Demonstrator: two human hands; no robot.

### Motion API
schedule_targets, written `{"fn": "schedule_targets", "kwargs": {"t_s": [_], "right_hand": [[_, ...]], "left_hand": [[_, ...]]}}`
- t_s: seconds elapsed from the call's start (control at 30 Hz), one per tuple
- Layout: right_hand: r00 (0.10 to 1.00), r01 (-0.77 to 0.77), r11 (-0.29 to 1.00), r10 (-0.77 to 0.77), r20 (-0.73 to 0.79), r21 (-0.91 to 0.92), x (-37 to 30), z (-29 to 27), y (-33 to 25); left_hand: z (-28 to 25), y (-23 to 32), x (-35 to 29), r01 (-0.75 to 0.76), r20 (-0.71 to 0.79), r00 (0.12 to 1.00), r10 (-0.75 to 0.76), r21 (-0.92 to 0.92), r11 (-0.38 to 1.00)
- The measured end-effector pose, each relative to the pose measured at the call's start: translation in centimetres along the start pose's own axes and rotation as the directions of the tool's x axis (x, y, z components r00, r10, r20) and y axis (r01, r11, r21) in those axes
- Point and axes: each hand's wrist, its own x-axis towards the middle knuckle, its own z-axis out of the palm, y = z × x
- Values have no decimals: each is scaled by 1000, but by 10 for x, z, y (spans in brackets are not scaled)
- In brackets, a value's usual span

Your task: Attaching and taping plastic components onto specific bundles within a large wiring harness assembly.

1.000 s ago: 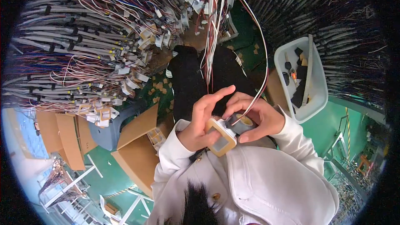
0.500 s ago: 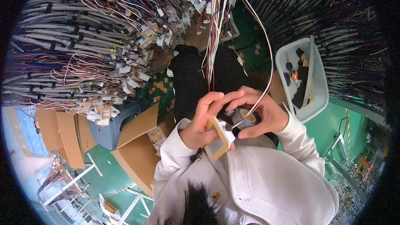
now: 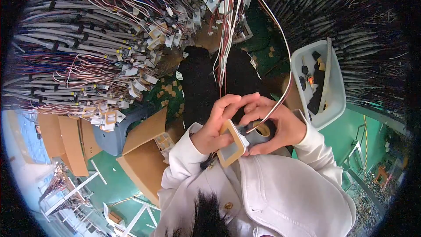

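The whole arrangement turned on how close the framed housing (image 3: 224, 154) sat to the grey roll (image 3: 260, 138). The housing lay at the left, in front of the person's body, clamped between the thumb and fingers of the left hand (image 3: 214, 128). Its tan-rimmed face was turned left and near, and its white back faced right, toward the roll. The frame stood tilted, its longer side seeming to slope from far left to near right, though foreshortening made that uncertain. The right hand (image 3: 284, 127) was curled around the roll, just right of the housing, with the tan core showing. The hands were close together, fingertips meeting or nearly so on the far side; contact there could not be told. The left was nearer the housing. A brown-and-white wire (image 3: 287, 55) arched far and right, then came down between the hands to the housing's back.
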Motion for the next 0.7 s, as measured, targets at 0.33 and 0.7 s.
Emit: {"fn": "schedule_targets", "kwargs": {"t_s": [0.33,0.7], "right_hand": [[987,4,976,-39,156,218,-3,1,11],[966,-149,841,11,259,520,0,-5,18]], "left_hand": [[5,-11,2,7,-56,998,-20,-231,973],[-8,9,-4,234,-37,955,-295,-518,823]]}}
